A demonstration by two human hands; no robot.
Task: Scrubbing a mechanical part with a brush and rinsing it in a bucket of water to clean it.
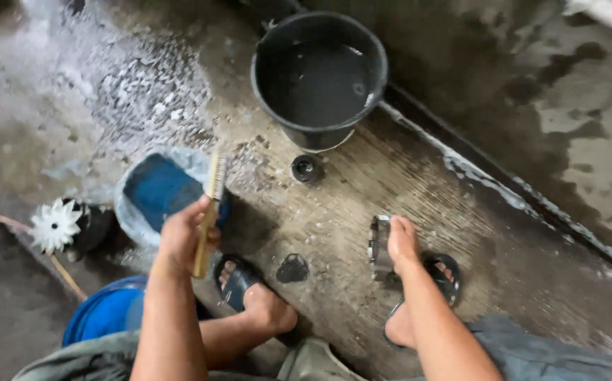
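1. The left hand (182, 240) is clamped round the wooden handle of a wire brush (209, 212), bristles upward.
2. The right hand (399, 243) grips a round metal part (378, 247) standing on the wet floor (503, 261).
3. Ahead of both hands stands a black bucket (319, 70) of water; a small black cap (307, 168) lies just before it.
4. Beyond the left hand sits a blue bag (158, 190).

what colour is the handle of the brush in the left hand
Light tan, like bare wood: the brush handle in the left hand, head view.
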